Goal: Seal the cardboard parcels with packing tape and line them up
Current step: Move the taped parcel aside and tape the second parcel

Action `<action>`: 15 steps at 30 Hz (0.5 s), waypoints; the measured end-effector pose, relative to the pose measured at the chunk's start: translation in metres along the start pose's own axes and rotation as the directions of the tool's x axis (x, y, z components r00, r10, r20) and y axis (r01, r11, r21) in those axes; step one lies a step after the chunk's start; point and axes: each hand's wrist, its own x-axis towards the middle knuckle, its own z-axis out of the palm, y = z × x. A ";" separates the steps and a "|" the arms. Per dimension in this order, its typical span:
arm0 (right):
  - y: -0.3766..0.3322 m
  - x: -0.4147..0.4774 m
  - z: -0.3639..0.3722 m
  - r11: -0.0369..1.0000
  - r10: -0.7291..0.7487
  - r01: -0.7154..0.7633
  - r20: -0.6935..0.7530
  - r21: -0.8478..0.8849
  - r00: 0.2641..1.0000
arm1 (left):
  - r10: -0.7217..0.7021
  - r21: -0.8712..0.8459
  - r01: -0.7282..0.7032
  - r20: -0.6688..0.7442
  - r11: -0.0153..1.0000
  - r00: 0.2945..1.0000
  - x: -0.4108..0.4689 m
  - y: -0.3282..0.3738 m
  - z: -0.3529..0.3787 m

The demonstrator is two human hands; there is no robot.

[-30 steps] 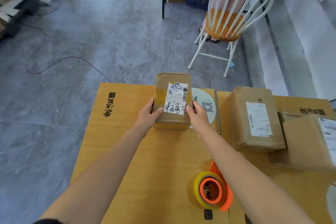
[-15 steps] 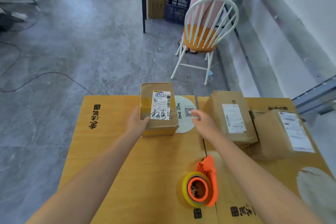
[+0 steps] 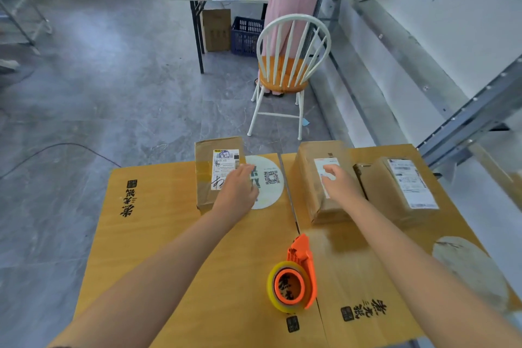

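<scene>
- Parcels: three closed cardboard ones sit along the far side of the bench (image 3: pixel 169 234). The small parcel (image 3: pixel 204 186) is at the left, the middle parcel (image 3: pixel 308 178) is right of centre, and the right parcel (image 3: pixel 377 186) is just beside it.
- Half a second ago the left grip (image 3: pixel 237 192) clasped the small parcel's left side. Now it lies with fingers straight over the near right part of that parcel's top and holds nothing. I cannot tell whether it presses down or is lifting away.
- The right grip (image 3: pixel 339 186) was then in the air between the parcels. It has now reached the middle parcel, fingers apart and flat on its white label, not curled round any edge.
- I judge the small parcel finished and placed, with the middle one next to be pulled in for sealing.
- The tape dispenser (image 3: pixel 295 282) stands untouched on the near part of the bench, well apart from both grips.
- All three parcels are shut, so their contents are hidden. A glossy band across the small parcel's top looks like tape. The middle parcel's seams are too blurred to judge.
- A blue crate (image 3: pixel 245 37) stands on the far floor, and I cannot see what it holds.
</scene>
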 end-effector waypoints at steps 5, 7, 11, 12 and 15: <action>0.023 0.005 -0.023 1.000 0.004 -0.004 0.021 -0.001 1.000 | -0.031 0.038 0.028 0.083 0.999 0.996 0.012 0.026 0.024; 0.034 0.010 -0.030 1.000 0.007 -0.007 0.049 0.004 0.999 | -0.048 0.043 0.044 0.091 0.998 0.995 0.016 0.041 0.034; 0.053 0.023 -0.039 1.000 -0.010 0.009 0.117 0.014 0.993 | -0.093 -0.032 0.096 0.099 0.995 0.991 0.028 0.069 0.059; 0.057 0.027 -0.040 1.000 -0.012 0.010 0.125 0.016 0.992 | -0.113 -0.053 0.118 0.097 0.992 0.989 0.031 0.075 0.066; 0.067 0.039 -0.038 1.000 0.002 -0.001 0.144 -0.006 0.990 | -0.179 -0.062 0.186 0.109 0.981 0.978 0.041 0.087 0.088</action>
